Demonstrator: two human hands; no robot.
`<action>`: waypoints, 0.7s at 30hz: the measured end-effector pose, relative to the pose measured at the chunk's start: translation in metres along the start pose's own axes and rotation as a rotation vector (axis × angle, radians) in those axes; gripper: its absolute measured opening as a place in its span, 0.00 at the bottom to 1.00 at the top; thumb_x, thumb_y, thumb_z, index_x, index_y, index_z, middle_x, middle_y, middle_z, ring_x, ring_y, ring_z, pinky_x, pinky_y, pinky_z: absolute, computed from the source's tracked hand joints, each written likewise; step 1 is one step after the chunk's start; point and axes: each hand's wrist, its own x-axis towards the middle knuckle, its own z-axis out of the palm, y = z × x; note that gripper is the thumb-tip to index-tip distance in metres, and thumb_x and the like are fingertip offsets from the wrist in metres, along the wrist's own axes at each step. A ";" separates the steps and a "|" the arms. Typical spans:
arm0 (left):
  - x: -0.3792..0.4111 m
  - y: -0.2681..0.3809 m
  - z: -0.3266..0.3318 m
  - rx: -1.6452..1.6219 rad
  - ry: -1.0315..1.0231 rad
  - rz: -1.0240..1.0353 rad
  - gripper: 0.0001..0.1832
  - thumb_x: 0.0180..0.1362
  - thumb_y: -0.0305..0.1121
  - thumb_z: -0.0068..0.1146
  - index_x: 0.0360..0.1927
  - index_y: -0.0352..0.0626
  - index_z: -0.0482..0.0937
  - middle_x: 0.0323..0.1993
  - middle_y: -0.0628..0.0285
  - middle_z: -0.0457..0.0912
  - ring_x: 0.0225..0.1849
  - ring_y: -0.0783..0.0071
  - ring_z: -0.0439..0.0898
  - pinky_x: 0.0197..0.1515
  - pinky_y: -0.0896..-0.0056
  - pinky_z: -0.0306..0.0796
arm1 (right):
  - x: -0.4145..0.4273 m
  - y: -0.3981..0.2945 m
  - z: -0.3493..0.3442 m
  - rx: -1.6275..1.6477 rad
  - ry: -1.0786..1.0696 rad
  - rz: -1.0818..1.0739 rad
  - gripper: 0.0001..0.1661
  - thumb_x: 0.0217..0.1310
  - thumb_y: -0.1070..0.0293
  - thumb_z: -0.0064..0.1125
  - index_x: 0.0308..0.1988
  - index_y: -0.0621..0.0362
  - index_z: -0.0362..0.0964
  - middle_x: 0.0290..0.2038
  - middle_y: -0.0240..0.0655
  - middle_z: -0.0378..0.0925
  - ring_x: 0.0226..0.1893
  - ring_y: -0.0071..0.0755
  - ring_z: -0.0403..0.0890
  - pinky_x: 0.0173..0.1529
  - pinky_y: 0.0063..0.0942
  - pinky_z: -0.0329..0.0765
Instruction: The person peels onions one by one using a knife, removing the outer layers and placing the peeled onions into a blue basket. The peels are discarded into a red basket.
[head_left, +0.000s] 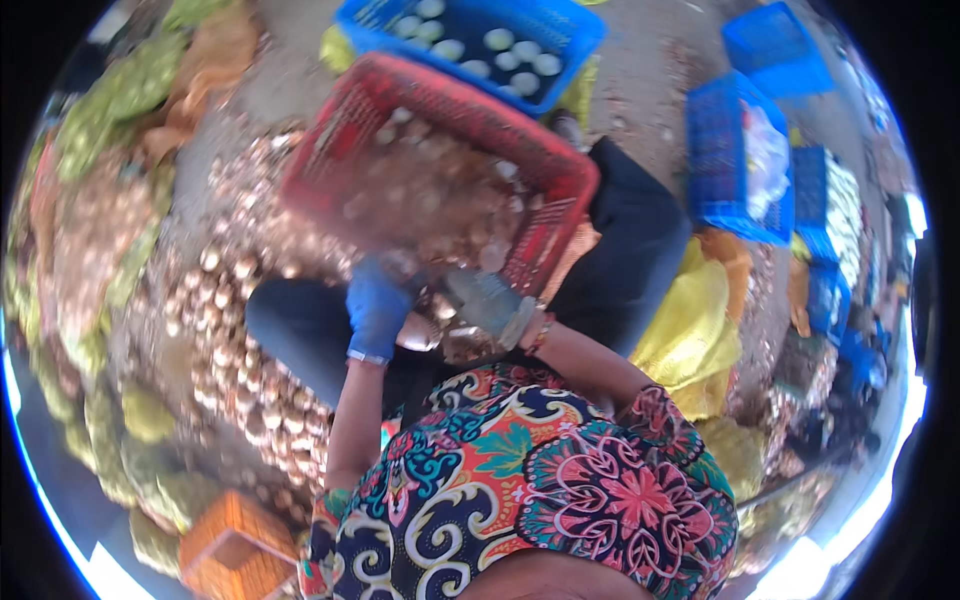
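Note:
My left hand (379, 307), in a blue glove, is at the near edge of a red plastic crate (480, 124). Close beside it on the right is my right hand (484, 304), wearing a greyish glove. Motion blurs both sets of fingers, so what they hold cannot be made out. Inside the tilted red crate lie loose brown onion skins (427, 195) and a few pale pieces. Below the hands, between my legs, are more skins and bulbs (465, 341). A large heap of unpeeled onions (240, 375) spreads over the ground to my left.
Beyond the red crate stands a blue crate (577, 45) with several peeled onions (525, 52). More blue crates (712, 157) are at the right, one with a white bag (765, 161). Yellow mesh sacks (690, 322) lie by my right leg. An orange plastic stool (236, 547) is behind left.

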 end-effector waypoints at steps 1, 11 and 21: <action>0.000 -0.014 0.013 -0.029 0.041 0.026 0.17 0.49 0.36 0.67 0.43 0.43 0.81 0.40 0.50 0.82 0.44 0.46 0.81 0.47 0.53 0.76 | 0.004 -0.024 -0.024 0.013 0.007 -0.079 0.15 0.58 0.63 0.56 0.43 0.59 0.75 0.35 0.47 0.80 0.36 0.52 0.83 0.41 0.42 0.79; -0.006 -0.012 0.025 0.129 0.095 -0.033 0.38 0.46 0.44 0.72 0.56 0.32 0.72 0.46 0.39 0.78 0.51 0.42 0.78 0.52 0.47 0.73 | 0.035 -0.030 0.001 -0.050 -0.129 0.321 0.16 0.62 0.63 0.51 0.46 0.58 0.76 0.38 0.49 0.83 0.40 0.55 0.85 0.44 0.47 0.81; -0.027 -0.014 -0.043 -1.123 -0.273 0.151 0.29 0.56 0.43 0.65 0.54 0.31 0.73 0.42 0.59 0.79 0.40 0.70 0.79 0.45 0.72 0.74 | 0.010 0.062 -0.003 -0.269 0.004 0.205 0.12 0.58 0.64 0.60 0.41 0.57 0.75 0.34 0.43 0.83 0.36 0.51 0.85 0.38 0.44 0.81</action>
